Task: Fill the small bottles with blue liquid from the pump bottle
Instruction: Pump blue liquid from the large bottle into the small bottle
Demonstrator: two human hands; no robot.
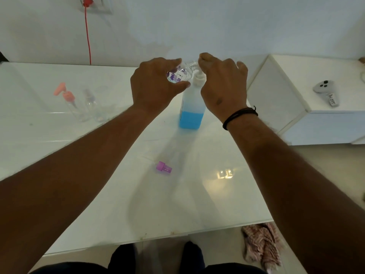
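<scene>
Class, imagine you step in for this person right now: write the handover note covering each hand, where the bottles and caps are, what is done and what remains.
Left hand: grips the small floral bottle, tilted, its neck at the pump nozzle.
Right hand: on the pump head of the pump bottle, which stands mid-table, blue liquid only in its lower part.
Purple cap: off, lying on the table nearer the person.
Two more small bottles stand at left, one with a pink pump top, one clear; both look empty.
Done: floral bottle uncapped and positioned. No blue visible inside it yet.
Left: pump it full, recap, then fill the other two.
</scene>
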